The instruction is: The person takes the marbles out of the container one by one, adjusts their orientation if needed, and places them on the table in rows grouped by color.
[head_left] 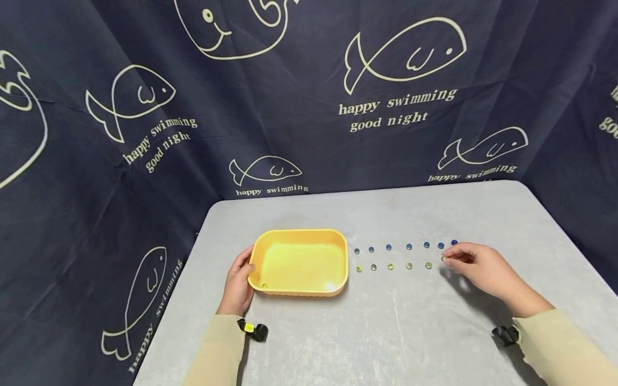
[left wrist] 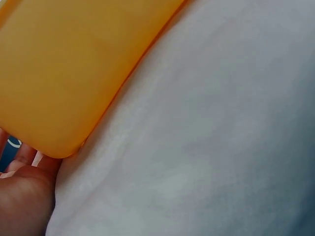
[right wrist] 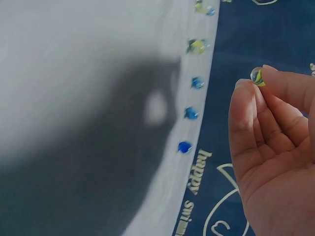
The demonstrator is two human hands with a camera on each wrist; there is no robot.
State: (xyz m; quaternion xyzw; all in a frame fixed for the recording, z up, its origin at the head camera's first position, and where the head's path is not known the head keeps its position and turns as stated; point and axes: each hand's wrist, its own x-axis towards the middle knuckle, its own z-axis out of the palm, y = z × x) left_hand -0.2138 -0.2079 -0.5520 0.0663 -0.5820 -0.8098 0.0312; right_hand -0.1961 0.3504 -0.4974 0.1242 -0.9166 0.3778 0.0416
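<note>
My left hand (head_left: 237, 283) grips the left end of a yellow plastic basin (head_left: 341, 289), thumb over its rim and fingers outside. One small yellowish marble (head_left: 264, 286) lies in the basin's near left corner. Between thumb and forefinger, my right hand (head_left: 480, 269) pinches a clear marble with a yellow-green swirl (right wrist: 257, 76), held above the table. To the basin's right run two rows of marbles: several blue ones (head_left: 409, 246) at the back and several yellow-green ones (head_left: 390, 266) in front. The right hand is at the right end of these rows.
Everything rests on a grey-white table (head_left: 376, 338) with rounded corners. A dark blue curtain (head_left: 318, 139) with fish drawings and lettering hangs behind it and along the sides. Black wrist cameras (head_left: 259, 332) sit on both forearms.
</note>
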